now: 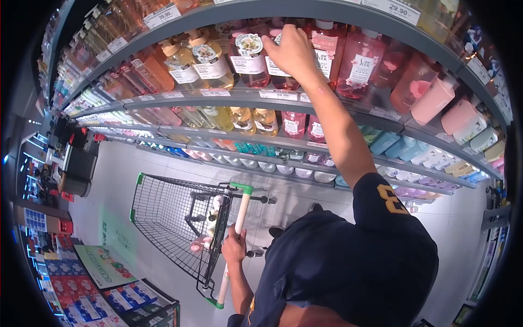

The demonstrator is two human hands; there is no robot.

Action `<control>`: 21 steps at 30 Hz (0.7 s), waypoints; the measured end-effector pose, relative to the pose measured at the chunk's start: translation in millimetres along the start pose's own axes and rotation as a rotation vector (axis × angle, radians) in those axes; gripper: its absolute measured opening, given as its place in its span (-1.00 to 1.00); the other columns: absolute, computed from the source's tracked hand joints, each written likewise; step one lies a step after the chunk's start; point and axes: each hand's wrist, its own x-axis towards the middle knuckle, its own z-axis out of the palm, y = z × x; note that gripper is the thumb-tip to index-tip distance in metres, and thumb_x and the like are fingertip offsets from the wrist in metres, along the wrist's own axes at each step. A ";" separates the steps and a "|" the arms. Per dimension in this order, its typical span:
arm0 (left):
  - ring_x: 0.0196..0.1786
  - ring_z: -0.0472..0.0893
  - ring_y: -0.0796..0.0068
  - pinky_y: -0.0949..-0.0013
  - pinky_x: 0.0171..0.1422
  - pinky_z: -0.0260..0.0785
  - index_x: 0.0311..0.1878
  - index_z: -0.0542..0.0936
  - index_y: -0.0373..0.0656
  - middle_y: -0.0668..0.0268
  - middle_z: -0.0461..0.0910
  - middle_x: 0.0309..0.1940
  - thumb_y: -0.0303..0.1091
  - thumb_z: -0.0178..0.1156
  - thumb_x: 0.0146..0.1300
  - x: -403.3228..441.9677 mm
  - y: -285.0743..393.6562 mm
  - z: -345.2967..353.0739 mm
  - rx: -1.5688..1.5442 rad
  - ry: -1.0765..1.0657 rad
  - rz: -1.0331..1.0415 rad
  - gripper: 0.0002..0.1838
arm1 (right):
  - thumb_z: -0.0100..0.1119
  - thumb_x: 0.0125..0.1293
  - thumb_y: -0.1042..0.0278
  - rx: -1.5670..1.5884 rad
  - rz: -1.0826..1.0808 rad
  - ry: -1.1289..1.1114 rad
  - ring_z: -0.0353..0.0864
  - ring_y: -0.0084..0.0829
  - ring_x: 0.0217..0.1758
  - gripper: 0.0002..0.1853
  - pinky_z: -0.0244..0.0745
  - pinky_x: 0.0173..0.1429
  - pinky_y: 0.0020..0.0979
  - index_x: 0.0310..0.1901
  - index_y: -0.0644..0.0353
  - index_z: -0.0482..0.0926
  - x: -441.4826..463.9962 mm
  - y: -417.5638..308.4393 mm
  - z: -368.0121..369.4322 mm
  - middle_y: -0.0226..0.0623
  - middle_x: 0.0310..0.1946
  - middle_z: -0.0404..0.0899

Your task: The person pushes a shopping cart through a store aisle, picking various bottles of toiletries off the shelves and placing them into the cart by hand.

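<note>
My right hand (292, 53) reaches up to a shelf and is closed over the top of a pink pump bottle (283, 80) with a white label. The bottle stands on the shelf; its neck and part of its front are hidden behind the hand. Touching distance to the left is a matching pink bottle (251, 62) with a round floral tag. Lower down, my left hand (234, 246) wraps round the pale handle (243, 212) of a shopping cart (163, 215). A few white and pink items (202, 243) lie at the cart's handle end.
Yellow pump bottles (215, 68) line the shelf on the left, larger pink bottles (360, 68) on the right. Shelf edges with price tags (278, 96) run across above and below. A display of boxed goods (81, 289) stands at lower left on the tiled floor (122, 163).
</note>
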 end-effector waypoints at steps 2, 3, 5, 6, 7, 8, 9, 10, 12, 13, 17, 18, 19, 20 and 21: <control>-0.09 0.73 -0.26 -0.26 -0.01 0.50 0.36 0.45 0.13 0.01 0.77 -0.19 0.10 0.17 0.50 0.9 -2.0 0.4 0.021 -0.013 -0.003 -0.51 | 0.32 0.39 0.09 0.014 0.044 -0.031 0.66 0.22 0.14 -0.56 0.56 0.26 0.07 0.10 0.31 0.64 -4.0 -6.9 -2.5 0.17 0.07 0.63; -0.09 0.72 -0.26 -0.27 0.00 0.50 0.36 0.45 0.13 0.02 0.78 -0.20 0.11 0.17 0.50 0.8 -1.3 0.4 0.041 -0.014 -0.009 -0.51 | 0.34 0.36 0.05 0.015 0.027 -0.006 0.66 0.21 0.13 -0.52 0.56 0.25 0.07 0.08 0.33 0.65 -2.8 -2.9 2.8 0.18 0.04 0.64; -0.08 0.72 -0.27 -0.28 0.01 0.50 0.35 0.46 0.12 0.05 0.78 -0.21 0.14 0.15 0.50 0.6 -0.6 0.5 0.063 -0.011 -0.029 -0.50 | 0.36 0.35 0.04 0.006 0.014 0.017 0.66 0.19 0.12 -0.50 0.56 0.23 0.07 0.05 0.37 0.64 -2.2 2.5 10.7 0.20 0.00 0.64; -0.08 0.72 -0.27 -0.28 0.01 0.50 0.35 0.46 0.12 0.05 0.78 -0.21 0.14 0.15 0.50 0.2 -1.4 0.7 0.071 -0.010 -0.023 -0.50 | 0.36 0.35 0.04 0.008 0.021 0.024 0.66 0.19 0.12 -0.50 0.56 0.23 0.07 0.05 0.37 0.64 -1.9 3.9 12.2 0.20 0.00 0.64; -0.08 0.72 -0.27 -0.28 0.02 0.50 0.34 0.46 0.12 0.05 0.78 -0.21 0.14 0.15 0.50 0.3 -2.5 1.3 0.064 -0.014 -0.017 -0.51 | 0.36 0.36 0.06 -0.001 0.008 0.018 0.66 0.19 0.11 -0.51 0.56 0.23 0.06 0.05 0.38 0.63 -1.5 6.3 14.7 0.20 0.01 0.64; -0.08 0.72 -0.27 -0.28 0.02 0.50 0.33 0.47 0.12 0.05 0.78 -0.21 0.15 0.14 0.51 0.6 -3.2 2.2 0.055 -0.017 -0.012 -0.51 | 0.35 0.37 0.08 -0.009 -0.006 0.013 0.66 0.18 0.11 -0.53 0.57 0.23 0.05 0.05 0.38 0.63 -0.6 7.8 16.0 0.20 0.01 0.63; -0.10 0.71 -0.29 -0.29 0.00 0.50 0.31 0.47 0.11 0.03 0.78 -0.23 0.16 0.13 0.51 0.2 -3.9 3.3 0.049 -0.004 -0.003 -0.52 | 0.33 0.39 0.13 -0.016 0.012 0.001 0.68 0.17 0.09 -0.57 0.59 0.20 0.04 0.04 0.37 0.62 -2.2 5.0 13.3 0.19 -0.01 0.64; -0.10 0.71 -0.29 -0.29 0.00 0.50 0.31 0.47 0.11 0.03 0.78 -0.23 0.16 0.13 0.51 0.4 -4.8 4.5 0.058 -0.002 0.004 -0.52 | 0.33 0.39 0.13 -0.014 0.019 0.010 0.68 0.17 0.09 -0.57 0.59 0.20 0.04 0.04 0.37 0.62 -3.0 5.3 13.2 0.19 -0.01 0.64; -0.13 0.71 -0.32 -0.31 -0.03 0.50 0.30 0.47 0.10 0.01 0.77 -0.25 0.17 0.12 0.52 0.4 -7.3 7.0 0.057 0.007 0.025 -0.52 | 0.31 0.40 0.16 0.027 -0.023 0.037 0.69 0.16 0.07 -0.61 0.60 0.18 0.02 0.03 0.36 0.61 -5.6 5.7 13.3 0.17 0.01 0.63; -0.14 0.70 -0.33 -0.32 -0.05 0.50 0.31 0.47 0.11 -0.02 0.76 -0.27 0.18 0.11 0.52 -0.2 -8.1 7.8 0.057 0.019 0.036 -0.51 | 0.30 0.41 0.19 -0.007 -0.059 0.070 0.69 0.17 0.05 -0.61 0.62 0.14 0.00 0.08 0.34 0.58 -9.2 4.1 12.6 0.14 0.00 0.63; -0.15 0.70 -0.37 -0.32 -0.06 0.50 0.32 0.46 0.11 -0.06 0.76 -0.27 0.20 0.11 0.52 -2.1 -7.5 10.9 0.103 0.069 0.050 -0.49 | 0.34 0.29 0.41 0.153 -0.276 0.210 0.57 0.05 0.25 -0.52 0.62 0.19 -0.01 0.19 0.41 0.47 -35.8 12.2 16.1 0.07 0.26 0.41; -0.15 0.70 -0.37 -0.32 -0.06 0.50 0.32 0.46 0.11 -0.06 0.76 -0.27 0.20 0.11 0.52 -1.5 -8.1 11.8 0.106 0.068 0.052 -0.49 | 0.34 0.29 0.41 0.152 -0.272 0.212 0.57 0.05 0.25 -0.52 0.62 0.19 -0.01 0.19 0.41 0.47 -43.6 13.8 14.1 0.07 0.26 0.41; -0.16 0.70 -0.37 -0.32 -0.06 0.50 0.32 0.46 0.11 -0.07 0.76 -0.27 0.19 0.11 0.52 -1.9 -9.7 12.3 0.104 0.075 0.064 -0.50 | 0.34 0.28 0.43 0.135 -0.391 0.287 0.55 0.05 0.30 -0.49 0.62 0.21 -0.04 0.23 0.40 0.47 -52.7 16.7 11.3 0.03 0.29 0.41; -0.16 0.70 -0.38 -0.33 -0.07 0.49 0.32 0.46 0.11 -0.08 0.76 -0.27 0.19 0.12 0.51 -2.9 -10.8 12.8 0.102 0.081 0.075 -0.50 | 0.34 0.27 0.45 0.117 -0.509 0.360 0.53 0.04 0.34 -0.46 0.62 0.23 -0.07 0.27 0.40 0.46 -61.9 19.8 9.3 -0.01 0.33 0.40; -0.18 0.70 -0.36 -0.31 -0.09 0.50 0.31 0.47 0.10 -0.08 0.75 -0.29 0.16 0.14 0.51 -3.5 -10.5 12.6 0.098 0.088 0.078 -0.52 | 0.35 0.24 0.48 0.193 -0.457 0.284 0.53 0.01 0.36 -0.48 0.60 0.27 -0.12 0.25 0.33 0.53 -72.4 22.5 9.3 -0.07 0.35 0.42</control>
